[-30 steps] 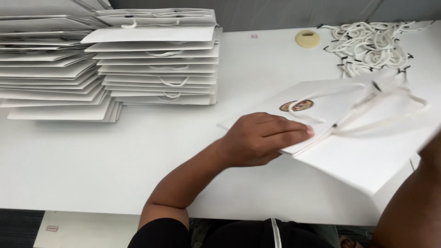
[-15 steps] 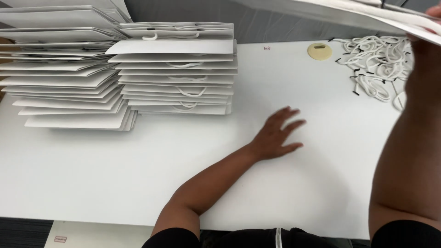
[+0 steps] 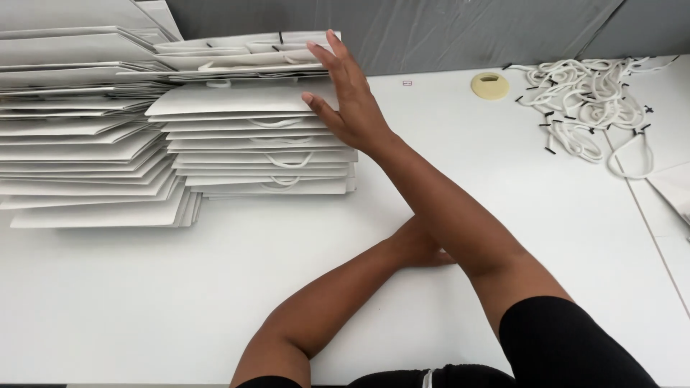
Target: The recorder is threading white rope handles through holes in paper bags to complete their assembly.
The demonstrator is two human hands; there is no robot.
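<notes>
Your right hand [image 3: 350, 97] reaches to the upper middle of the frame, fingers spread flat against the right end of the stack of flat white paper bags [image 3: 259, 136], gripping nothing. Your left hand [image 3: 425, 248] lies on the white tabletop [image 3: 144, 302] at centre frame, mostly hidden under your crossed right forearm, so you cannot tell whether it is spread or curled. A second, wider stack of bags [image 3: 79, 129] touches the first at the upper left. At the upper right, a tangle of white cord handles [image 3: 586, 104] lies beside a roll of tape [image 3: 490, 85]. The lower left tabletop offers open room.
</notes>
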